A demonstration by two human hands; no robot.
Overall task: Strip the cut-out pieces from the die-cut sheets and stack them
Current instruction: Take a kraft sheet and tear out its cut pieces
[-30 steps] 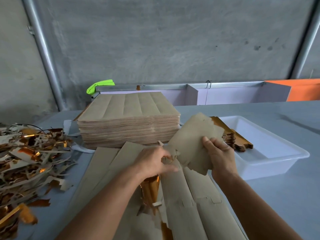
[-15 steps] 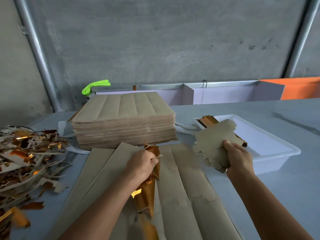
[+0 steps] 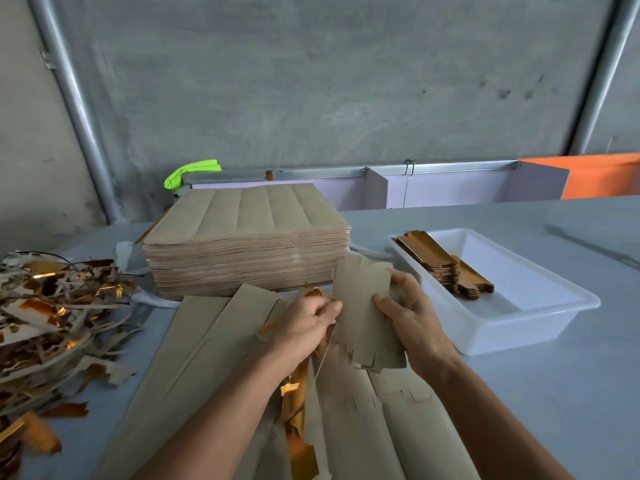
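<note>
My right hand [image 3: 412, 317] grips a brown cut-out piece [image 3: 367, 317] held up in front of me, thumb on its near face. My left hand [image 3: 304, 327] pinches a thin strip of gold-backed waste [image 3: 294, 407] at the piece's left edge; the strip hangs down under my wrist. Below both hands lies a die-cut sheet [image 3: 221, 358], brown side up, with long slits. Behind it stands a thick stack of die-cut sheets [image 3: 249, 251]. A small stack of stripped pieces [image 3: 446, 268], gold side up, lies in a white tray [image 3: 540, 327] at the right.
A heap of brown and gold scrap strips [image 3: 52, 327] covers the table's left side. A low metal-edged partition [image 3: 433, 181] and a green cloth [image 3: 190, 171] sit at the table's back edge, an orange panel [image 3: 602, 174] at far right. Grey table surface [image 3: 554, 393] shows on the right.
My right hand brought the cut-out piece back from over the tray toward the middle. My left hand rose from the sheet and now pinches waste at the piece's edge.
</note>
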